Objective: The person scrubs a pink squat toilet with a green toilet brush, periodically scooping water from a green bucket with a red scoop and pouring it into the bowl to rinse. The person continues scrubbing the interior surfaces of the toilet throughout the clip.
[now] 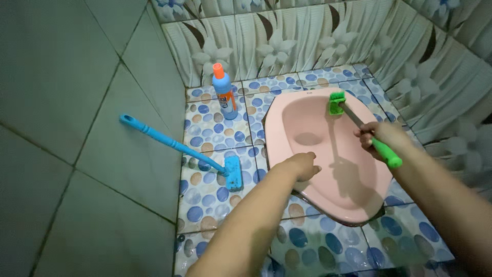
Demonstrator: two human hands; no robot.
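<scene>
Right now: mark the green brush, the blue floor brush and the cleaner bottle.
green brush [336, 103], head view, on the bristle head over the pink pan's far rim.
blue floor brush [233, 173], head view, on the blue scrub head on the floor.
cleaner bottle [225, 97], head view, on the blue body.

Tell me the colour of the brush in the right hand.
Green brush, green handle, dark shaft, held in the right hand; head view.

I note a glossy pink ceramic squat pan [328, 154], glazed pebble-print floor tiles [215, 128], and a green plastic brush [359, 123] with bristly head.
</scene>
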